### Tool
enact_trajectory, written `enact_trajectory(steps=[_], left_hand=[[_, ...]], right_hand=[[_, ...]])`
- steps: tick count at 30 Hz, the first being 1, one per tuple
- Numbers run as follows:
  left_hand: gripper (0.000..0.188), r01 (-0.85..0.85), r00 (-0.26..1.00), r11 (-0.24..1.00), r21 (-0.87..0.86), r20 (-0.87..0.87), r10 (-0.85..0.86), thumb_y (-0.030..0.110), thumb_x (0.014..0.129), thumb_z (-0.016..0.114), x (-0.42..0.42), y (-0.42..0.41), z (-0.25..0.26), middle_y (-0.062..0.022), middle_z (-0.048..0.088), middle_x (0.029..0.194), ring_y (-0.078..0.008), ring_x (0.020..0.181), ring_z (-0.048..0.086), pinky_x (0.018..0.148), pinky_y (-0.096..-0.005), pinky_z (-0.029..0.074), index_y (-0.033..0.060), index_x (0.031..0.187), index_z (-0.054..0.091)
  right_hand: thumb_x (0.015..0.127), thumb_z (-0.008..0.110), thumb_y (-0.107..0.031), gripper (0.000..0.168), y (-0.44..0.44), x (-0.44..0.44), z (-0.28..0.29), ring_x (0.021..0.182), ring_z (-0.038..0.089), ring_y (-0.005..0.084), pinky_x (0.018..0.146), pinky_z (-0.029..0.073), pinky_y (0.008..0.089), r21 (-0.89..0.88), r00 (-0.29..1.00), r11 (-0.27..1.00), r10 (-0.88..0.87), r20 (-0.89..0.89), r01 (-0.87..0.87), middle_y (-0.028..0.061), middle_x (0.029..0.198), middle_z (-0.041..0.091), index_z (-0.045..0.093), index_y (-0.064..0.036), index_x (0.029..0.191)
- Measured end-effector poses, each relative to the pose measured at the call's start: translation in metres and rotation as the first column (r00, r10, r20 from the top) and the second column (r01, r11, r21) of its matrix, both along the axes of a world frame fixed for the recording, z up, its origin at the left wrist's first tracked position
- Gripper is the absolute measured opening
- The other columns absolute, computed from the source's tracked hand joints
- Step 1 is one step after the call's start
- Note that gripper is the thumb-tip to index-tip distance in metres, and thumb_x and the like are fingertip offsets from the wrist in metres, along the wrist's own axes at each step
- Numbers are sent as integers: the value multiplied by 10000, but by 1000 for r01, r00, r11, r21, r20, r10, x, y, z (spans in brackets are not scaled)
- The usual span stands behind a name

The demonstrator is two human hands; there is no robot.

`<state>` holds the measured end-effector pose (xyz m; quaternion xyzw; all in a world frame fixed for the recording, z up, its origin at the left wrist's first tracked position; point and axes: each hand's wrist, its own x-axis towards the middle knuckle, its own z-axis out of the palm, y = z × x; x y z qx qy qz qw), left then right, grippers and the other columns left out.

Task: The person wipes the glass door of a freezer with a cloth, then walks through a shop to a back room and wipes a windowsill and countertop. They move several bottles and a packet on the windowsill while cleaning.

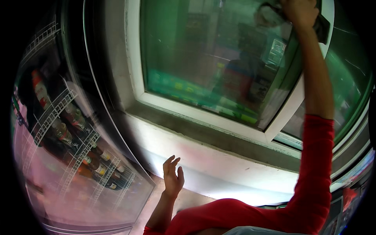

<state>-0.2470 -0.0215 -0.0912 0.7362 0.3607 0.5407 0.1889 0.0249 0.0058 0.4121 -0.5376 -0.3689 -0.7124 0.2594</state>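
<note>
High at the upper right, my right hand [301, 13] is raised against the window with the fingers closed over a dark cloth [321, 29], its exact shape partly hidden by the hand. The cloth lies at the edge of the glass pane [188, 55], over the white frame. My left hand [174, 177] hangs low in front of the white wall below the sill, fingers apart, holding nothing. Reflections cover the green-tinted glass, my own among them.
On the left stands a glass-door drinks cooler [88, 202] with white wire shelves [55, 114] and several bottles [63, 130]. A grey window sill [188, 132] runs under the white window frame [205, 117]. To the right is a second glass pane [346, 85].
</note>
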Motion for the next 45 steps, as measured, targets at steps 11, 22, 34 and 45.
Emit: enact_trajectory(steps=[11, 22, 34, 45], left_hand=[[311, -59, 998, 987, 153, -8, 61, -69, 778, 559, -12, 32, 25, -184, 522, 1200, -337, 1098, 500, 888, -399, 462, -5, 1077, 615], [316, 15, 1000, 967, 254, 15, -19, -55, 758, 564, -36, 142, 50, -164, 536, 1166, -349, 1064, 497, 865, -431, 447, 34, 1056, 616], [340, 64, 993, 929, 366, -120, -21, 8, 722, 559, -48, 208, 24, -151, 548, 1119, -355, 975, 498, 846, -483, 373, 91, 1046, 618], [375, 2, 989, 939, 344, -138, 49, 5, 695, 540, -16, 208, 29, -108, 534, 1151, -329, 974, 474, 851, -460, 330, 142, 1034, 622]], right_hand=[[774, 544, -147, 546, 65, -12, -244, 1170, 427, 369, 946, 322, 599, -866, 858, 478, 497, 127, -149, 180, 1452, 343, 496, -198, 1315], [828, 612, -384, 541, 55, 15, 103, 1131, 481, 355, 907, 410, 510, -45, 939, 964, -265, -219, 261, 179, 1287, 477, 487, -120, 1284], [673, 661, -339, 746, 71, -47, -83, 1164, 478, 287, 878, 364, 480, -642, 962, 760, 88, 257, 102, 118, 1375, 450, 442, -230, 1378], [677, 649, -288, 455, 116, -88, 55, 1021, 502, 332, 836, 437, 467, -104, 989, 986, -124, 84, 132, 121, 1050, 561, 555, -84, 1072]])
